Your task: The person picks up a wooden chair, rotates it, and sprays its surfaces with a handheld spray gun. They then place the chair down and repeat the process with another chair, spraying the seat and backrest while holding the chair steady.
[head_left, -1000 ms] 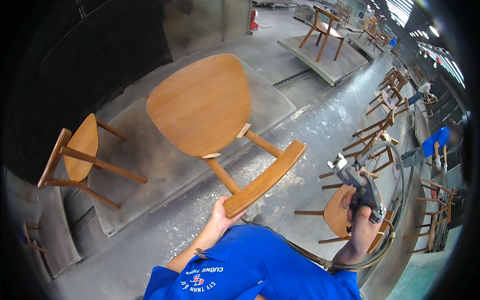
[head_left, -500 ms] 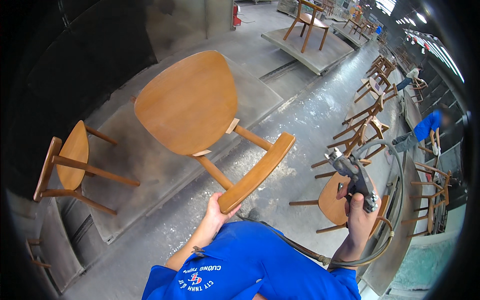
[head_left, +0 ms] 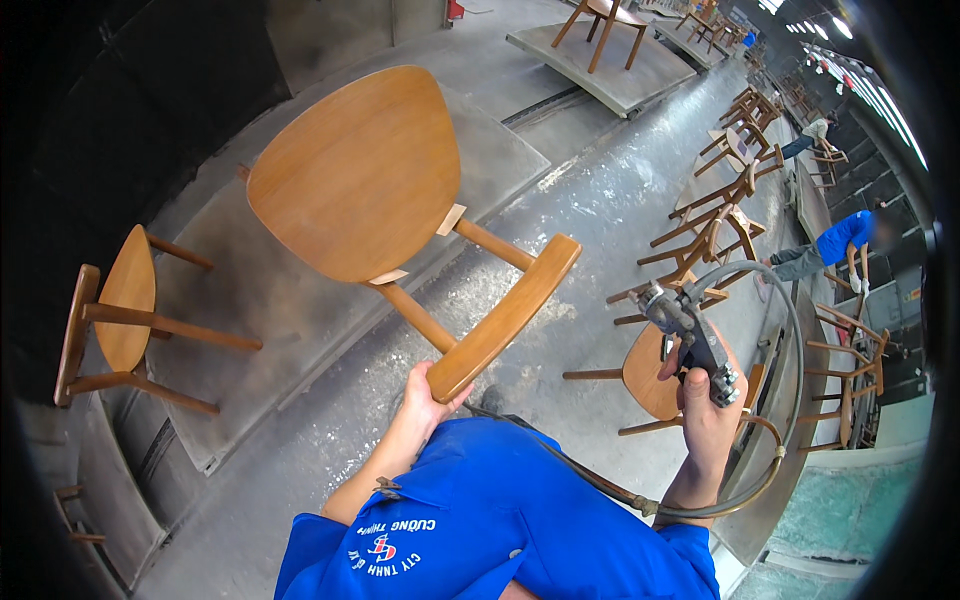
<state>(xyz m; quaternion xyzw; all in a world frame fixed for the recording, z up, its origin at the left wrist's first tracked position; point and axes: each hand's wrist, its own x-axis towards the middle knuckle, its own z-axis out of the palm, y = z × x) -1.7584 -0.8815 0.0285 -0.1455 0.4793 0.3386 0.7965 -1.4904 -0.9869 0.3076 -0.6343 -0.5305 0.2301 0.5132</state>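
A brown wooden chair point(head_left: 360, 180) with a broad rounded seat and a curved back rail stands before me. My left hand point(head_left: 430, 393) is closed around the near left end of that rail. On the right, my right hand point(head_left: 708, 405) grips a dark metal spray gun point(head_left: 697, 338), held up and apart from the chair. A grey hose point(head_left: 800, 350) runs from the gun in a loop past my right forearm. Light pieces point(head_left: 452, 220) sit where the back posts meet the seat. The chair's legs are mostly hidden beneath the seat.
Another chair point(head_left: 128, 310) lies tipped at the left, by a flat grey platform point(head_left: 230, 400). Behind my right hand is a further chair point(head_left: 655, 375). Several chairs line the right side, where a person in blue point(head_left: 845, 240) bends over. A chair stands on a far platform point(head_left: 640, 85).
The whole view has shifted slightly, so the chairs appear a little higher and more to the left. My left hand keeps its hold on the rail, and the spray gun stays in my right.
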